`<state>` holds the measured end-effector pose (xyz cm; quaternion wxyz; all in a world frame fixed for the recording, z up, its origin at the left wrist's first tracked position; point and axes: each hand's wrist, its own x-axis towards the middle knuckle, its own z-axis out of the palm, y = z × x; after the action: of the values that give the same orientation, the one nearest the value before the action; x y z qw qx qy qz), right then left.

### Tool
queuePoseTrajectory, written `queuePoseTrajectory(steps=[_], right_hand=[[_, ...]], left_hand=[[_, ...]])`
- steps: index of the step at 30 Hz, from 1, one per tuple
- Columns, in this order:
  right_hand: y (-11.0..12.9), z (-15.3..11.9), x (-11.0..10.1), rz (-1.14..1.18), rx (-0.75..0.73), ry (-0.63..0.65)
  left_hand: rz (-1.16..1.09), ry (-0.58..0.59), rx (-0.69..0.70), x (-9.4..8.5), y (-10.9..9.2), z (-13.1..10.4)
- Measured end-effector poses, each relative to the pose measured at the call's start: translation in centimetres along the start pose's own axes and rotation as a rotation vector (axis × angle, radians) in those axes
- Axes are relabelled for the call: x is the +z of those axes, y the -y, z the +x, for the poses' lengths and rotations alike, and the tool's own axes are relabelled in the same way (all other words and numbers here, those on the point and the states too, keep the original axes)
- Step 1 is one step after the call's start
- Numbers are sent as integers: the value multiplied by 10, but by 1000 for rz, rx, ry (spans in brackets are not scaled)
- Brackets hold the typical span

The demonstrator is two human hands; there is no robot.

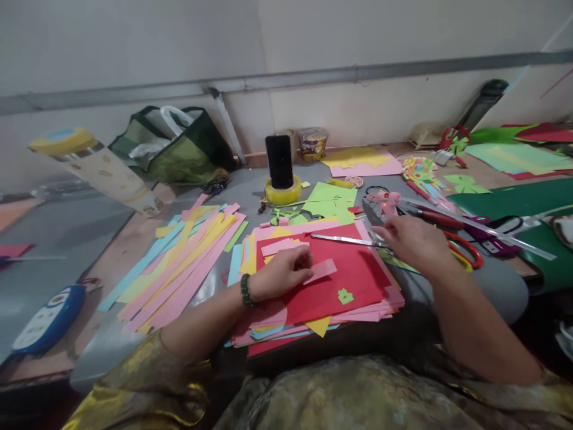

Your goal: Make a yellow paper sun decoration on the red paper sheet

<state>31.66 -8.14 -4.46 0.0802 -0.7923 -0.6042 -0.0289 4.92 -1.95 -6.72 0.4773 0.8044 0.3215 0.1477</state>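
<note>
My left hand [284,272], a green bead bracelet at its wrist, rests over a red paper sheet [331,292]. Its fingers are curled, and a short pink paper strip [323,270] sticks out at the thumb. More pink and yellow pieces lie beside the knuckles. My right hand [414,242] is closed at the lower part of a pink glue gun [391,203]; its fingers partly hide the grip. A clear glue stick [501,236] runs out behind it. Beneath that hand pass scissors [344,240], blades over the red sheet. A small green paper cutout [345,296] lies nearby.
Coloured paper strips [188,263] spread on the left. A phone [280,162] stands on a yellow tape roll [283,192]. Behind are a noodle cup [312,145] and a green bag [192,149]. A tumbler [98,170] and blue case [51,319] are at left.
</note>
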Motion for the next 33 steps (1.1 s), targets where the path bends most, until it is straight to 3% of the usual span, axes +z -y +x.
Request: queuePoseTrajectory(steps=[2, 4, 11, 17, 19, 22, 27, 30, 33], right_hand=[[-15, 6, -3, -153, 166, 51], [-23, 15, -1, -191, 234, 30], [-29, 50, 17, 159, 242, 72], [-41, 46, 4, 544, 396, -347], [-40, 34, -8, 663, 366, -389], [-30, 10, -25, 828, 258, -315], [-4, -24, -35, 782, -137, 79], [2, -33, -29, 586, -143, 304], [6, -34, -21, 502, -210, 411]], left_hand=[[144, 18, 28, 3, -1, 2], [257, 41, 51, 5, -1, 3], [522, 95, 170, 4, 3, 2], [587, 110, 121, 3, 5, 2], [600, 110, 114, 4, 5, 2], [625, 101, 125, 4, 5, 3], [604, 121, 115, 3, 6, 3], [591, 133, 113, 2, 6, 3], [589, 130, 125, 2, 8, 4]])
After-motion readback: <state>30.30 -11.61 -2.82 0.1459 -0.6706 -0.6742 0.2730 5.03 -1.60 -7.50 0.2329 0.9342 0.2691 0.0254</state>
